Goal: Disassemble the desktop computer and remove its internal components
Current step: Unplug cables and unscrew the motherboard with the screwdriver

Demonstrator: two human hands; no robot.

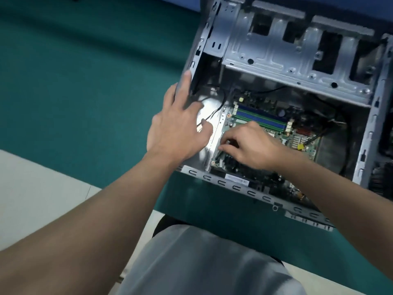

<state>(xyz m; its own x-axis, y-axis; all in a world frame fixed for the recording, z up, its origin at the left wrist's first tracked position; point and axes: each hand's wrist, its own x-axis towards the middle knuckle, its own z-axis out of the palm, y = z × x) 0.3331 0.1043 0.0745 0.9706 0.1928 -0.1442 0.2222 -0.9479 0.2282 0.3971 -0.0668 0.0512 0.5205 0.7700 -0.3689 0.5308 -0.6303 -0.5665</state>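
The case (204, 39) lay on its side on the green surface (85, 81) with its open face up and its near edge hanging over toward my lap. I judged that was to let me reach straight down to the board (302, 141), which was seated on the case floor with the memory slots (261, 119) at its far end.

My left hand (180, 128) was spread wide and held nothing. Its forefinger lay up along the case's left wall and the other fingers reached onto the bare metal floor beside a thin black cable (214, 111), likely to steady the case.

My right hand (248, 145) rested on the board near its left edge, fingers curled down with the tips touching it. Whether they pinched a plug or only pressed there, I could not tell.
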